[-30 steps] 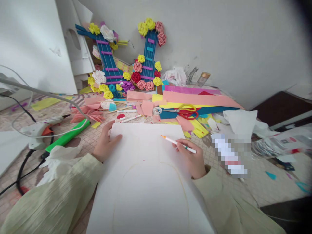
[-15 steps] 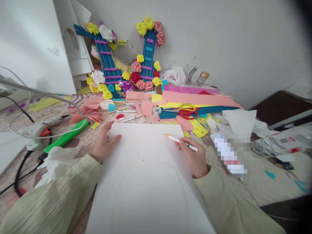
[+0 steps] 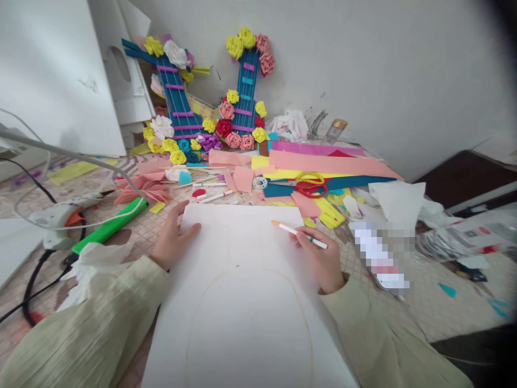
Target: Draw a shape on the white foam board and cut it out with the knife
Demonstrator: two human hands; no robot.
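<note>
A large white sheet of board [image 3: 246,323] lies in front of me, bearing a faint yellow outline with a narrow neck and a rounded body. At its upper left edge my left hand [image 3: 174,240] grips the board, thumb on top and the other fingers along or behind the side. My right hand [image 3: 323,258] rests by the right edge, its fingers closed round a white marker pen [image 3: 301,236]. The marker's orange tip points up and left, over the board's upper right part; whether it touches the surface I cannot tell.
Behind the board lie red-and-yellow scissors [image 3: 311,185], coloured paper strips [image 3: 331,161] and a tape roll [image 3: 259,183]. Two flower-trimmed paper guitars [image 3: 246,91] lean on the wall. To the left are a glue gun [image 3: 60,218] and a green stick [image 3: 109,225]; a blurred phone [image 3: 379,258] lies right.
</note>
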